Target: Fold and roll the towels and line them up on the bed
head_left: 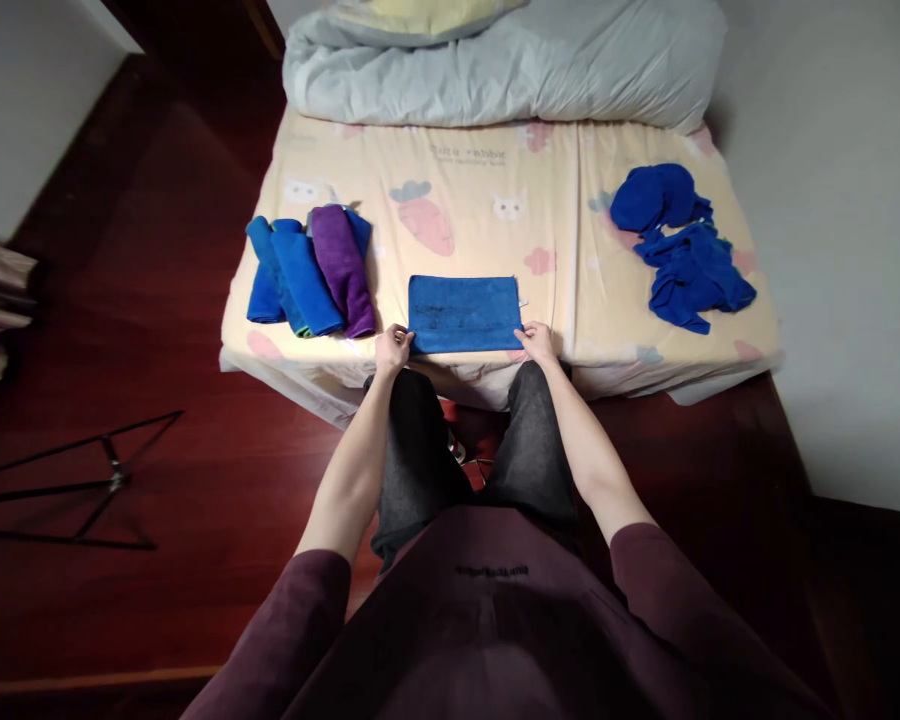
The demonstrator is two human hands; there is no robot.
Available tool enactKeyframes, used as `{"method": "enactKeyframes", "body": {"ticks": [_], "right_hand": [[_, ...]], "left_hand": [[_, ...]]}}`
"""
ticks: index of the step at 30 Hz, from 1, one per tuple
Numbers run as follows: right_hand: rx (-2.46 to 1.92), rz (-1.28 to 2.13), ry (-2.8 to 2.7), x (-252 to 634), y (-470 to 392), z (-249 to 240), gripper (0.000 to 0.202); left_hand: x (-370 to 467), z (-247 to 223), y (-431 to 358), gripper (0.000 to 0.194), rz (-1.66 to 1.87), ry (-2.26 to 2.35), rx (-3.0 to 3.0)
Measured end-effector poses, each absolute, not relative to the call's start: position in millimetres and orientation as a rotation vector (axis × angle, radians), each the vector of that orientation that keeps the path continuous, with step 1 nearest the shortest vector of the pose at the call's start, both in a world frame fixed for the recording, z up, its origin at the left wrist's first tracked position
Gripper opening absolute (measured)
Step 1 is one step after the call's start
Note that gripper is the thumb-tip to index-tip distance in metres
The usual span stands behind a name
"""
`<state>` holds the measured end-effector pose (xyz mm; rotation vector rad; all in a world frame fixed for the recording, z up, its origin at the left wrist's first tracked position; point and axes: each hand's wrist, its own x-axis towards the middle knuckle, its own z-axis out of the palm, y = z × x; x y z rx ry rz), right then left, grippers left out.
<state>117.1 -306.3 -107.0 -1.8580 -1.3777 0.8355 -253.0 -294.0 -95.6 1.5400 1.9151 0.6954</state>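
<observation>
Pinching the blue cloth (pixel 463 312) at its eight and four o'clock corners, left hand (pixel 394 348) and right hand (pixel 538 342), to my eye, keep it flat on the bed (pixel 480 225) at twelve, between rolled cloths (pixel 307 275) at ten and crumpled cloths (pixel 690 272) at two.

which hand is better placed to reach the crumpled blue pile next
Probably the right hand: it's nearer the pile; the left hand is nearer the rolled cloths. Both hold the flat cloth.
</observation>
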Motion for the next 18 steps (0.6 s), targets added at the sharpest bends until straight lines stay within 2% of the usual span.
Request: {"method": "enactKeyframes", "body": {"ticks": [5,7,12,18], "right_hand": [[-1.809,0.752,-1.409,114.9,-309.6,-100.4,0.010],[-1.770,0.678,-1.462,114.0,-310.7,-98.7,0.019],[-1.640,0.563,-1.671,112.8,-312.5,-98.0,0.024],[-1.656,0.536,-1.759,111.9,-312.2,-101.0,0.023]], "left_hand": [[-260.4,-94.5,-296.9,0.025,0.824,1.841,1.738],[-262.6,-94.7,-298.2,0.024,0.850,1.781,1.860],[-264.3,-98.6,-298.2,0.024,0.774,1.536,2.020],[-264.3,-106.0,-296.4,0.032,0.710,1.551,2.024]]}}
